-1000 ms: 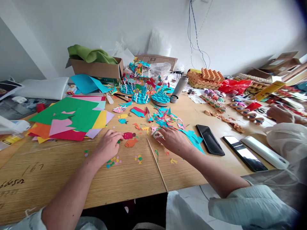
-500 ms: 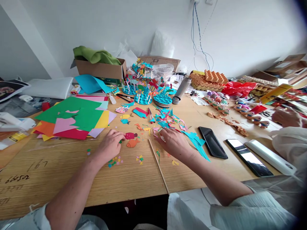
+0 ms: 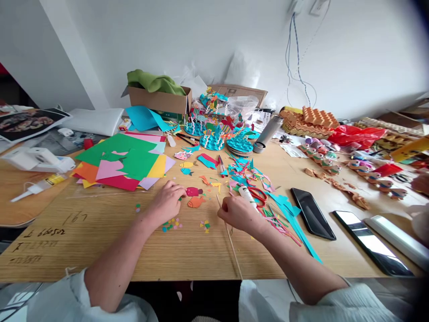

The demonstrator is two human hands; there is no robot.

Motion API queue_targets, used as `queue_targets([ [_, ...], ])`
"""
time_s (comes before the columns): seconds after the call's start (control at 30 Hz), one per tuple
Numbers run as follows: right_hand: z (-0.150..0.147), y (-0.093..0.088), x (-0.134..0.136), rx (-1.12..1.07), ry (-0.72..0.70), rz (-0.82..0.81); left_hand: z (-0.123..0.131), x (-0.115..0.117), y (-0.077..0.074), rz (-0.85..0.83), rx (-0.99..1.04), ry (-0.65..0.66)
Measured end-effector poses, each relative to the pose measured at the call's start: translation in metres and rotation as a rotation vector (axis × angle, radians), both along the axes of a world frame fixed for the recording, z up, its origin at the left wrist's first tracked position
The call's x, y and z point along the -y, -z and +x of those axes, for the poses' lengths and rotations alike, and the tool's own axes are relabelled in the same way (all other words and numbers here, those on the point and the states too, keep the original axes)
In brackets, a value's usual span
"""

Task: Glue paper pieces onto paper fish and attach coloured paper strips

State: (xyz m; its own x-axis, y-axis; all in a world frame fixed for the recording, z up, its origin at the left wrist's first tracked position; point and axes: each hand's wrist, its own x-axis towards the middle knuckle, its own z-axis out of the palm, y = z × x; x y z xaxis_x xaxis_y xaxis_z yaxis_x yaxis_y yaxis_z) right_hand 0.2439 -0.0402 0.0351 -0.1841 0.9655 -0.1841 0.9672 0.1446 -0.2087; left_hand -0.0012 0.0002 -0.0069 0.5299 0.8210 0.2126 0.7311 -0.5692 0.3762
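Beside two curled hands (image 3: 167, 201) (image 3: 238, 214), any hold unclear, two paper fish (image 3: 194, 192) (image 3: 196, 202), one thin stick (image 3: 233, 250)

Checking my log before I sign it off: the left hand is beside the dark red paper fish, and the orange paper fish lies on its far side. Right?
Not quite: the head view shows the orange paper fish on the near side of the dark red paper fish. The left hand is indeed beside it.

There are two phones (image 3: 313, 213), five loose paper fish (image 3: 196, 202), one thin stick (image 3: 233, 250) and one metal flask (image 3: 269, 133).
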Motion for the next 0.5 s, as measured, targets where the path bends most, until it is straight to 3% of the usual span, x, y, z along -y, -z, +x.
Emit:
queue_targets([
  [0.1,0.003,-0.013,-0.001,-0.478,0.137,-0.183,0.0,0.0,0.0,-0.011,0.001,-0.003],
  [0.2,0.002,-0.02,-0.003,-0.907,0.179,-0.316,0.0,0.002,-0.002,-0.026,0.007,-0.006],
  [0.33,-0.002,-0.024,-0.012,-1.25,0.112,-0.276,0.001,0.002,-0.005,-0.045,-0.004,-0.012],
  [0.5,-0.009,-0.029,-0.032,-1.565,0.139,-0.237,0.001,0.002,-0.003,-0.041,0.014,-0.017],
])
